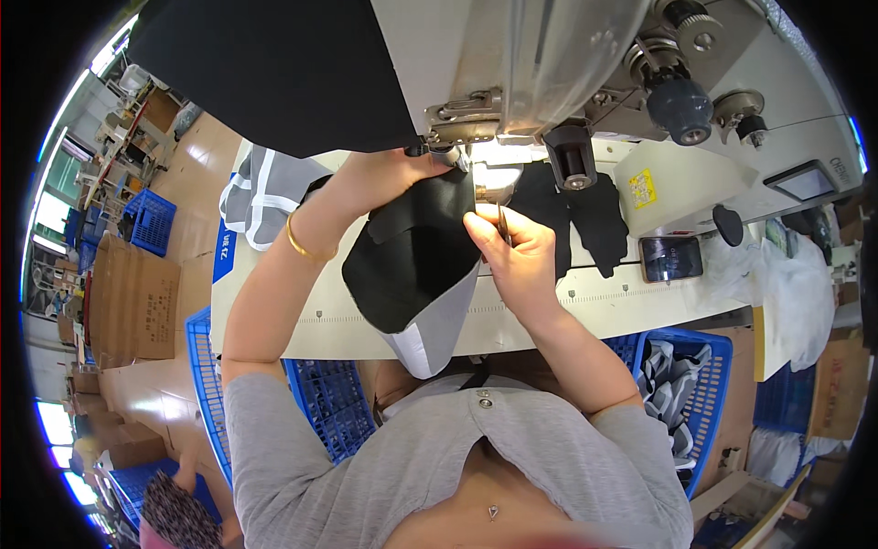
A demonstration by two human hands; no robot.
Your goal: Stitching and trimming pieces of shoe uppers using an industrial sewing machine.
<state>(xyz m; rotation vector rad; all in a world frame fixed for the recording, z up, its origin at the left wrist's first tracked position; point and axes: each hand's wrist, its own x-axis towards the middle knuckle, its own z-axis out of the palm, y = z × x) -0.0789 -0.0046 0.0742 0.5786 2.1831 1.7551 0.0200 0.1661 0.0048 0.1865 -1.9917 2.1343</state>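
Observation:
A black fabric piece (407, 247) with a grey and white part (430, 329) hangs over the front edge of the sewing machine's table (320, 334). My left hand (389, 178) grips its upper left edge close under the sewing machine head (476, 119); the fingertips are partly hidden beside the presser area. At the fabric's right edge, my right hand (519, 252) pinches slim dark tweezers (502, 222), their tip pointing up toward the lit needle area. Just right of that lie black fabric pieces (599, 220).
Grey-and-white pieces (265, 197) lie at the table's left. A phone (670, 259) and clear plastic bags (796, 293) are on the right. Blue baskets (709, 393) flank my lap, the right one filled with pieces. Another person (178, 512) is at lower left.

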